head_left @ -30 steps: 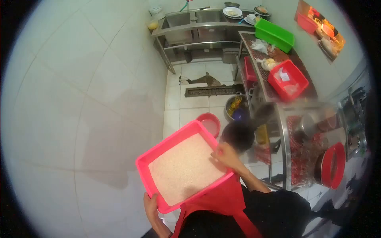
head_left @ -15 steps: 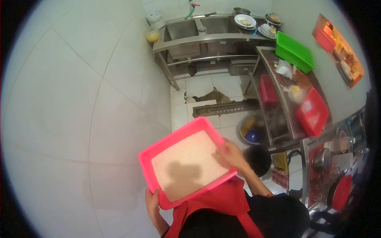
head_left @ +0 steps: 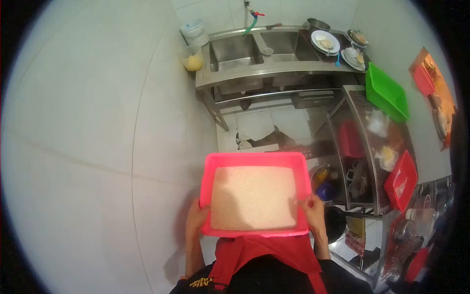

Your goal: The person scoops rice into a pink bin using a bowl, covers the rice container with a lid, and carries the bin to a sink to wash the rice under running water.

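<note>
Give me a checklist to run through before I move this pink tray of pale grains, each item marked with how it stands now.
1. Left hand gripping the pink tray: ok, at its left side.
2. Right hand at the opposite rim: ok; firmness of grip: cannot tell.
3. Pale grains within the walls: ok.
4. Tray bottom sound: cannot tell, hidden.
5. Floor ahead intact: not ok, broken tiling lies beyond the tray.
6. Side table uncluttered: not ok, the green tub and red tub are on it.
</note>
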